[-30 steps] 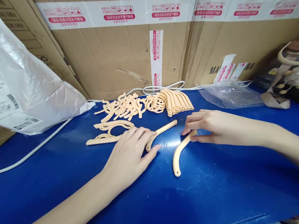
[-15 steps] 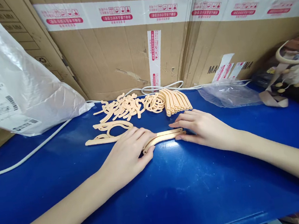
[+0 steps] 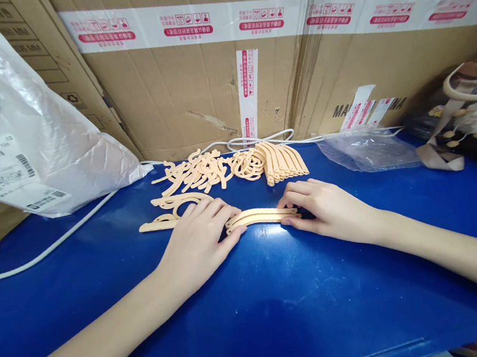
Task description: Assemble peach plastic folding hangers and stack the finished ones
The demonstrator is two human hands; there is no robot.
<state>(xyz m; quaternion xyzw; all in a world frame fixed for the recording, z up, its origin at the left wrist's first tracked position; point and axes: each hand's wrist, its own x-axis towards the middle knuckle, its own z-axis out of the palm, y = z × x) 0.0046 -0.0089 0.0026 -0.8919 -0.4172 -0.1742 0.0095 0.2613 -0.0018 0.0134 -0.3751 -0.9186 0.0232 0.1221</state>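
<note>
Two curved beige plastic strips, which look like arms of a folding hanger, lie side by side across the blue table in front of me. My left hand is closed at their left end, thumb in front and fingers behind. At the right end, my right hand pinches them in the same way. Just beyond my left hand lie some joined beige hanger pieces, partly hidden by my fingers. Farther back are a heap of beige hooks, a cluster of rings and a row of matching curved strips.
Cardboard boxes with printed tape form a wall behind the table. On the left leans a white plastic bag, with a white cable beneath it. A clear plastic bag and a dark bag with a strap sit at right.
The two strips are more level and closer together. My left fingers have shifted left, baring more of their left end, and my right fingers have closed onto the right end.
</note>
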